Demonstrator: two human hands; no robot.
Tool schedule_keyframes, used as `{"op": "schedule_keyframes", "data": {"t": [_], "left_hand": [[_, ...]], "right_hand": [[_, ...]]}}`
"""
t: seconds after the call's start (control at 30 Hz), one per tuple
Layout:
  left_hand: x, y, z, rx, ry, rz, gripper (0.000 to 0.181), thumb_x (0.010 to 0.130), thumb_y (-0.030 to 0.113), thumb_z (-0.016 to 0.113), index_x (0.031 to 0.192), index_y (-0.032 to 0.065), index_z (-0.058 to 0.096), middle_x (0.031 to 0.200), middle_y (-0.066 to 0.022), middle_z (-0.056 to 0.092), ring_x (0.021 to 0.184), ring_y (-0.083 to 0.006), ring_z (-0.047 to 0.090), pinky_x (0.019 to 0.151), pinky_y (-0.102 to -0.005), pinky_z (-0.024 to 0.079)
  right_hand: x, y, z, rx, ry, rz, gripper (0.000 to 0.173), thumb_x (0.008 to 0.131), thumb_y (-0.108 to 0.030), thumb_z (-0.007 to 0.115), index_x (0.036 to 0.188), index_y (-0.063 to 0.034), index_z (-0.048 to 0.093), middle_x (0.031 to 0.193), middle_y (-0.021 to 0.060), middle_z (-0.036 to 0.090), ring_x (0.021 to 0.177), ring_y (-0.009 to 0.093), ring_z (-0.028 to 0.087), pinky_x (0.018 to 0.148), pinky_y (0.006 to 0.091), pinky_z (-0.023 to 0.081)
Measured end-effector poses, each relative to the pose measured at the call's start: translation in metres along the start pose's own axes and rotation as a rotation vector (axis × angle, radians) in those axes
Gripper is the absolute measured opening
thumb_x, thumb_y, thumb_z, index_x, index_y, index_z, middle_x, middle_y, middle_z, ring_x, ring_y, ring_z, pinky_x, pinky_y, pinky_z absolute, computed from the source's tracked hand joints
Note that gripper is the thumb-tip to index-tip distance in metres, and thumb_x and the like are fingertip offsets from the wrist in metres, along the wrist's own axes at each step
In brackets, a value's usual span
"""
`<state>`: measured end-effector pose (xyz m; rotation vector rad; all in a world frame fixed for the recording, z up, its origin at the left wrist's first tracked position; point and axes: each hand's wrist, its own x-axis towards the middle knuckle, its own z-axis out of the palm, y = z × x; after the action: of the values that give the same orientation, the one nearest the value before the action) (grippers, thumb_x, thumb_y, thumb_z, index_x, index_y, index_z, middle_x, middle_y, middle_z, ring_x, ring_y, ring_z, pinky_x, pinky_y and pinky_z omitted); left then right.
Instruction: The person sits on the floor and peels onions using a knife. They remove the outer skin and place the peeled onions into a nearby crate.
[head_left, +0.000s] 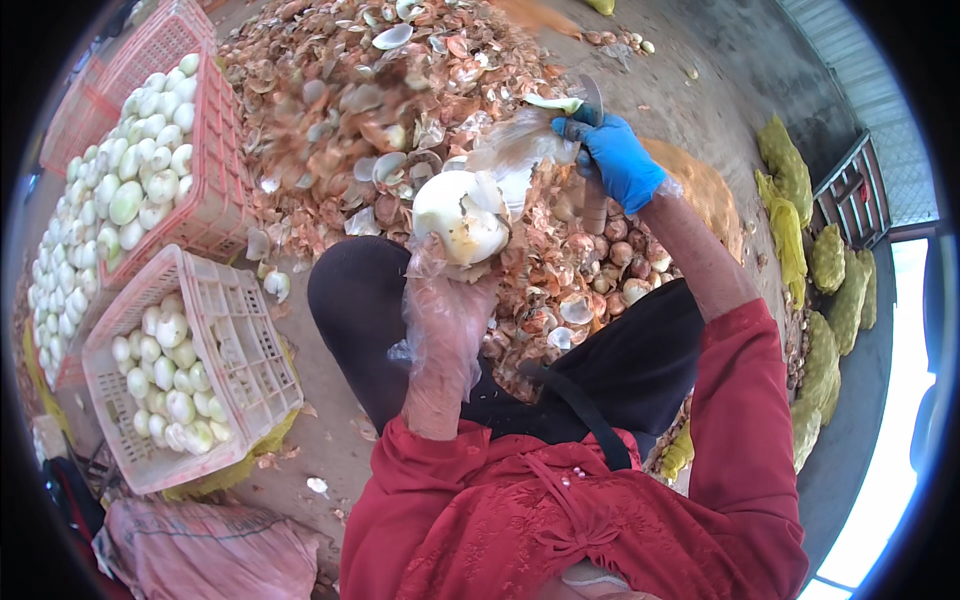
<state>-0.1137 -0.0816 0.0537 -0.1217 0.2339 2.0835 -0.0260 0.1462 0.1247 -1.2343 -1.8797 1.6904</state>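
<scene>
My left hand (454, 304), in a clear plastic glove, holds a large, mostly peeled white onion (456, 214) above my lap. A brown patch marks its near side. In a blue glove, my right hand (619, 161) grips a knife (592, 99) whose curved blade points up and away. A strip of pale onion skin (553, 103) lies against the blade and fingers. Blurred papery skin (525, 139) hangs between the right hand and the onion. Below my right hand, unpeeled onions (619, 253) lie among loose skins between my knees.
A big heap of onion skins (315, 135) spreads ahead. On the left stand a pink crate (217, 180) of peeled onions and a whitish crate (247, 360), partly filled. Yellow mesh sacks (817, 367) line the right wall. A pink woven sack (217, 551) lies at lower left.
</scene>
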Motion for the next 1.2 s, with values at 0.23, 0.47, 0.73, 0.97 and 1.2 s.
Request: {"op": "schedule_keyframes", "data": {"t": [0.23,0.47,0.73,0.97,1.2], "left_hand": [[-0.002,0.0,-0.007,0.134,0.126,0.018,0.052,0.084,0.018,0.065,0.131,0.0105,0.043,0.122,-0.007,0.054,0.11,-0.0232,0.055,0.087,-0.0362,0.051],[-0.007,-0.004,0.012,0.239,0.02,0.066,0.061,0.087,0.001,0.058,0.139,0.019,0.034,0.129,-0.0062,0.047,0.115,-0.0201,0.051,0.094,-0.036,0.049],[-0.008,-0.003,0.01,0.333,0.068,-0.006,0.059,0.085,-0.003,0.056,0.137,0.0182,0.035,0.127,-0.0083,0.047,0.115,-0.0212,0.051,0.097,-0.035,0.049],[-0.006,-0.002,0.019,0.368,0.274,-0.161,0.059,0.083,-0.004,0.06,0.135,0.0118,0.037,0.123,-0.0083,0.05,0.113,-0.0178,0.052,0.094,-0.0332,0.049],[-0.018,-0.011,0.015,0.384,0.011,-0.037,0.068,0.079,-0.001,0.065,0.139,0.014,0.035,0.122,-0.0069,0.051,0.11,-0.0197,0.052,0.091,-0.0351,0.048]], "right_hand": [[-0.022,-0.009,-0.003,-0.884,-0.018,-0.542,0.048,0.094,-0.018,0.053,0.14,-0.0191,0.039,0.08,0.0186,0.061,0.075,0.026,0.064,0.066,0.0384,0.051],[-0.101,-0.057,0.043,-1.113,-0.421,-0.463,0.073,0.082,-0.004,0.059,0.146,-0.0192,0.026,0.096,0.018,0.063,0.079,0.035,0.065,0.067,0.0413,0.052],[-0.081,-0.045,0.047,-1.412,-0.443,-0.581,0.066,0.088,-0.012,0.052,0.147,-0.0188,0.023,0.093,0.0158,0.061,0.071,0.033,0.065,0.06,0.0411,0.052],[-0.048,-0.018,0.048,-1.536,-0.3,-0.758,0.063,0.088,-0.011,0.051,0.145,-0.0236,0.028,0.105,0.0157,0.059,0.063,0.031,0.063,0.052,0.0394,0.052],[-0.015,0.002,0.04,-1.017,-0.173,-0.469,0.027,0.08,-0.005,0.054,0.101,-0.0085,0.069,0.083,0.0214,0.067,0.076,0.035,0.067,0.068,0.042,0.054]]}}
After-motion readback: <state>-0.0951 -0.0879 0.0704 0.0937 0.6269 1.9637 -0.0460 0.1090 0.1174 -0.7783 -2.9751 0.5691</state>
